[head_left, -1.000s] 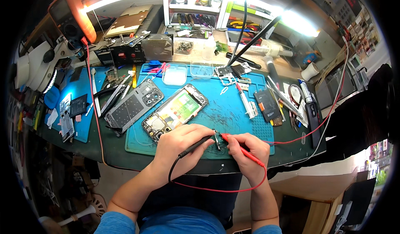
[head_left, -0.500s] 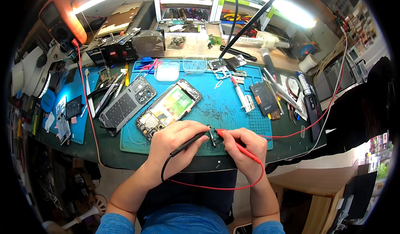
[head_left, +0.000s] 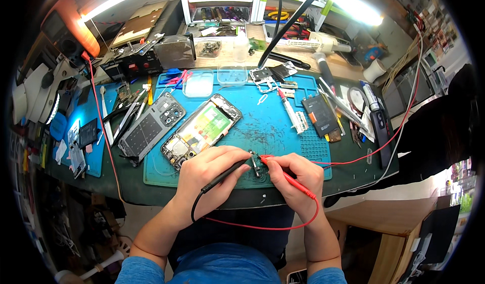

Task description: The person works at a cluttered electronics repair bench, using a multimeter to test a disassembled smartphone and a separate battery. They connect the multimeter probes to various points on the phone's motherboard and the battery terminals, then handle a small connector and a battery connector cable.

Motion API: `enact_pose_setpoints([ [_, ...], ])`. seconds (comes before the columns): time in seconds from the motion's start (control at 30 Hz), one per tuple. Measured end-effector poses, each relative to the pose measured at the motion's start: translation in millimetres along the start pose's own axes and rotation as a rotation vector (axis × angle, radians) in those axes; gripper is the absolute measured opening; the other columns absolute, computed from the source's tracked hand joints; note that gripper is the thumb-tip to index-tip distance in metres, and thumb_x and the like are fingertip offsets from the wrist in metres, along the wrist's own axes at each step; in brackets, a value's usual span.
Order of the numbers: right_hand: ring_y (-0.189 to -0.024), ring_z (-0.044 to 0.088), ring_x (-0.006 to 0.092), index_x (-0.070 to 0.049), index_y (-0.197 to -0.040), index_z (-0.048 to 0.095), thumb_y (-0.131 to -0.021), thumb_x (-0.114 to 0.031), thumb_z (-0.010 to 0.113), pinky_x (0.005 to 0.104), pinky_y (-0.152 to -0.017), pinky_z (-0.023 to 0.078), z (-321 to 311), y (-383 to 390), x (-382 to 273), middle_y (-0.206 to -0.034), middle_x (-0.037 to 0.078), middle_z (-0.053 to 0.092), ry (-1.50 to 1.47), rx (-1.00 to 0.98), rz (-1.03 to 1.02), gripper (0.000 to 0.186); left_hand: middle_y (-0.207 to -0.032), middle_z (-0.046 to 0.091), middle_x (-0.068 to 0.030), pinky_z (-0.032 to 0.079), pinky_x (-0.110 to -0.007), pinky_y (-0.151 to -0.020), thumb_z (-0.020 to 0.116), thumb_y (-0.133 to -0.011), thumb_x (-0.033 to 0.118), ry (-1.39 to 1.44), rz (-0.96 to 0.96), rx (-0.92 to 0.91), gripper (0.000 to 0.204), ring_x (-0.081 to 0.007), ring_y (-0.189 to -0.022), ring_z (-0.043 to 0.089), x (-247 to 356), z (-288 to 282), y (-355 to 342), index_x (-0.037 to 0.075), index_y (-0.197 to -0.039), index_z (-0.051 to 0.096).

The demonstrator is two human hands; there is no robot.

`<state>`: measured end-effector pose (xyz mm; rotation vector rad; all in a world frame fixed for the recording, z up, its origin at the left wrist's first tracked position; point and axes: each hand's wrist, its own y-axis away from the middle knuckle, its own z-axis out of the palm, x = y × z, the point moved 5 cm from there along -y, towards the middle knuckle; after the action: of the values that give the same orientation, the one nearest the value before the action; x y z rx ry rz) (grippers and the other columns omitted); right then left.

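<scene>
My left hand (head_left: 208, 173) is closed around a black test probe (head_left: 223, 176), its tip pointing right. In my right hand (head_left: 299, 169) a red test probe (head_left: 297, 183) is gripped, its tip angled left. Between the two tips lies a small narrow electronic part (head_left: 255, 170) on the blue mat (head_left: 260, 132). The tips are at its upper end; whether both touch it is too small to tell. An opened phone (head_left: 196, 141) with a green-labelled battery rests just beyond my left hand. A grey phone back cover (head_left: 151, 125) sits left of it.
An orange multimeter (head_left: 87, 31) stands at the far left. A syringe (head_left: 289, 111), a black battery (head_left: 321, 116) and a screwdriver-like tool (head_left: 382, 132) lie to the right. Clear plastic boxes (head_left: 198, 84) sit at the back. The red lead (head_left: 361, 159) crosses the right side.
The whole view has shifted slightly. Both hands keep their hold on the probes, with the tips staying near the small part's upper end.
</scene>
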<state>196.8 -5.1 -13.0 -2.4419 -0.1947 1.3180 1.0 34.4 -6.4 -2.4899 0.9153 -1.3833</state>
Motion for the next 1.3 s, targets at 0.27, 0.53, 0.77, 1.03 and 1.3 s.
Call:
enact_pose_setpoints([
  [0.27, -0.066, 0.071, 0.0188, -0.002, -0.099, 0.08, -0.095, -0.008, 0.081, 0.0295, -0.06, 0.053, 1.4, -0.4, 0.1, -0.084, 0.01, 0.077, -0.004, -0.002, -0.009, 0.007, -0.108, 0.079, -0.0123, 0.06, -0.036, -0.082, 0.083, -0.089, 0.002, -0.007, -0.001, -0.003, 0.024, -0.0286, -0.094, 0.077, -0.6, -0.1, 0.5, 0.003, -0.112, 0.078],
  [0.53, -0.065, 0.069, 0.0164, -0.002, -0.1, 0.081, -0.094, -0.006, 0.08, 0.0284, -0.06, 0.052, -0.4, -0.5, -1.1, -0.083, 0.009, 0.076, -0.023, 0.011, 0.004, 0.007, -0.108, 0.079, -0.0123, 0.06, -0.036, -0.081, 0.083, -0.089, 0.002, -0.005, 0.011, 0.003, 0.024, -0.0284, -0.092, 0.077, 0.5, -0.8, -0.5, 0.003, -0.113, 0.078],
  [0.77, -0.061, 0.065, 0.0115, -0.001, -0.103, 0.079, -0.09, -0.002, 0.084, 0.0266, -0.055, 0.048, -12.8, 13.4, -5.7, -0.08, 0.009, 0.074, -0.193, 0.062, -0.075, 0.013, -0.107, 0.079, -0.0125, 0.06, -0.036, -0.081, 0.083, -0.089, 0.002, -0.002, 0.008, 0.006, 0.024, -0.0288, -0.092, 0.076, 0.6, -1.0, -0.6, 0.004, -0.112, 0.078],
  [1.03, -0.059, 0.065, 0.015, -0.001, -0.087, 0.075, -0.094, -0.002, 0.081, 0.028, -0.053, 0.047, -6.5, 26.5, 0.9, -0.073, 0.009, 0.072, -0.21, 0.009, -0.04, 0.009, -0.107, 0.079, -0.0121, 0.06, -0.036, -0.081, 0.084, -0.089, 0.002, -0.012, 0.002, 0.004, 0.024, -0.0283, -0.092, 0.077, 1.0, -0.7, -0.3, 0.004, -0.112, 0.078],
  [1.3, -0.057, 0.064, 0.0173, -0.001, -0.084, 0.074, -0.094, -0.002, 0.078, 0.0301, -0.053, 0.046, -3.7, 25.2, 2.0, -0.071, 0.009, 0.071, -0.187, 0.039, -0.051, 0.011, -0.108, 0.079, -0.012, 0.06, -0.036, -0.081, 0.083, -0.089, 0.002, 0.002, 0.0, 0.002, 0.024, -0.0282, -0.093, 0.077, -0.1, -0.6, 0.0, 0.004, -0.113, 0.078],
])
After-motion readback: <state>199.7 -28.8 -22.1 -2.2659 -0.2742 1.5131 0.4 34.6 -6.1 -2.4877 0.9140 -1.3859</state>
